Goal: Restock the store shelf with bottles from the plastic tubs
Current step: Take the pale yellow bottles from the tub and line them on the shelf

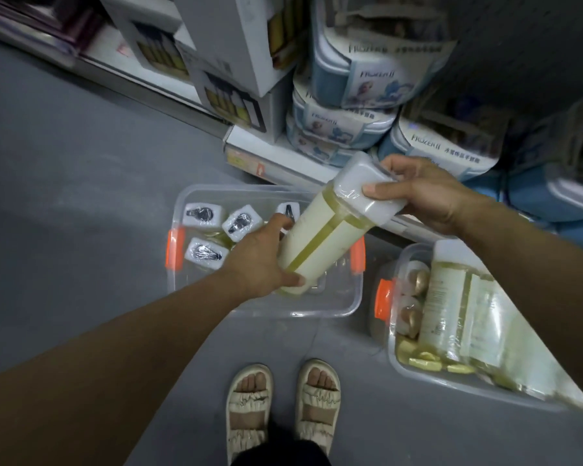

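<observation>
Bare forearms — cream ruched sandals point(282, 408), dark trousers point(280, 454)

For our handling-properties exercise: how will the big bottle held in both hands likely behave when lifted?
The bottle looks full of yellowish liquid, so probably heavy; the left hand and right hand both support it. Its glossy shrink-wrap may be slippery. The squarish cap suggests it won't roll easily.

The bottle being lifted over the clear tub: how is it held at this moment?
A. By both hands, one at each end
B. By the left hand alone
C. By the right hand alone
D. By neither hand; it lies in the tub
A: the left hand grips the lower end of the bottle and the right hand grips its white cap end, above the tub.
</observation>
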Available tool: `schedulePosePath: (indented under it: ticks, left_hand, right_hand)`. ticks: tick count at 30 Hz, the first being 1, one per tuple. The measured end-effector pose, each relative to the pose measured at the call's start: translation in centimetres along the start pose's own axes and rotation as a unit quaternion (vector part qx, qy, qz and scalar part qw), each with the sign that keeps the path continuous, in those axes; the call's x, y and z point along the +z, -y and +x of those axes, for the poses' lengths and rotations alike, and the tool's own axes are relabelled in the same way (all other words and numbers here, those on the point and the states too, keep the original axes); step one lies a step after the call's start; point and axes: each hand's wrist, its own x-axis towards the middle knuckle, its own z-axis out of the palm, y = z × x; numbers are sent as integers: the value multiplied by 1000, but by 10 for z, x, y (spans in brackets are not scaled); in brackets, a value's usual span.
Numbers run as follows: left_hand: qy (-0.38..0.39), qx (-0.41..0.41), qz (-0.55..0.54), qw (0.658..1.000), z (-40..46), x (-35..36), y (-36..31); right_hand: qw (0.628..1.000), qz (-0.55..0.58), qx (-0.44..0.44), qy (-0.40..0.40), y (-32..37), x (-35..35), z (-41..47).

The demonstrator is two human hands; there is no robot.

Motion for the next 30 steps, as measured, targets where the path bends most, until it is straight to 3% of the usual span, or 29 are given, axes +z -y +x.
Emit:
schedulePosePath:
  ticks: [4, 8, 14, 18, 24, 26, 30]
  left_hand:
    - [-5, -7, -14, 1000, -5, -9, -10]
    - [-32, -18, -29, 999, -7, -18, -20]
    - [-60, -28, 23, 998, -15, -18, -36]
    - [-93, -39, 27, 995, -15, -21, -41]
    - [-74, -66, -107, 989, -8, -16, -25]
    - [-87, -77, -146, 982, -5, -10, -16]
    - [-126, -85, -203, 967, 5, 4, 4]
  right_hand:
    - [1000, 18, 15, -1, 23, 4, -1]
    - [996, -37, 39, -73, 41, 14, 4]
    - [984, -70, 105, -124, 62, 23, -1]
    - [983, -80, 99, -133, 75, 30, -1]
    - [988, -111, 60, -87, 64, 37, -1]
    - [987, -99, 65, -105, 45, 38, 4]
    - [964, -226, 65, -122, -17, 36, 24]
